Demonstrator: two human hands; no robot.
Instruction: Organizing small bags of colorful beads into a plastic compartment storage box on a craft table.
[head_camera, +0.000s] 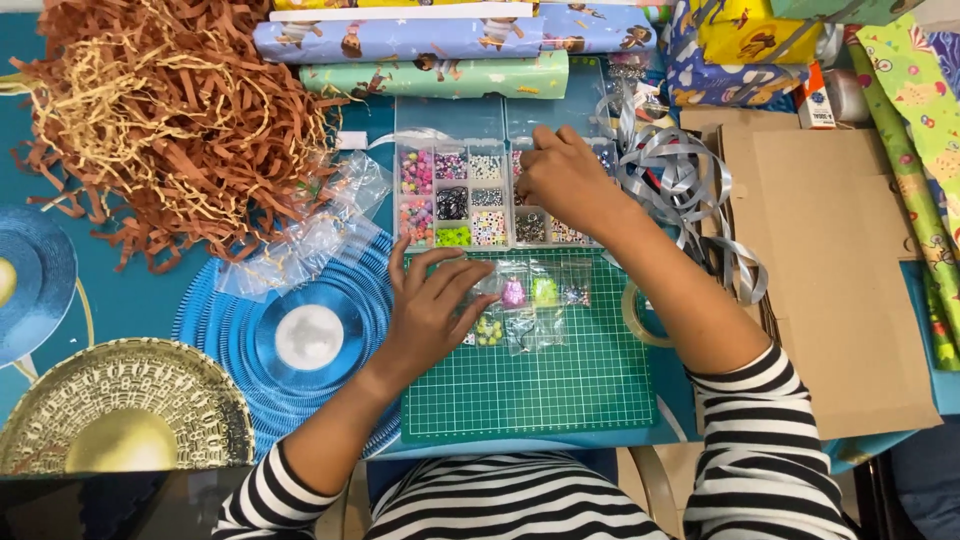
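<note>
Right hand (565, 180) | we see fingers curled down into the bead box (455, 200), hold unclear | left hand (430, 305) spread flat, pinning small bags (535, 300) on green mat (560, 390), just nearer us.

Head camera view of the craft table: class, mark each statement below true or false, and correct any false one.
1. The right hand reaches into the bead organizer box. True.
2. The left hand rests on small clear bags on the green cutting mat. True.
3. The shredded paper is blue. False: it is brown and tan.
4. The cardboard sheet lies on the left-hand side. False: it lies on the right-hand side.
5. Rolls of wrapping paper lie beyond the box. True.
</note>
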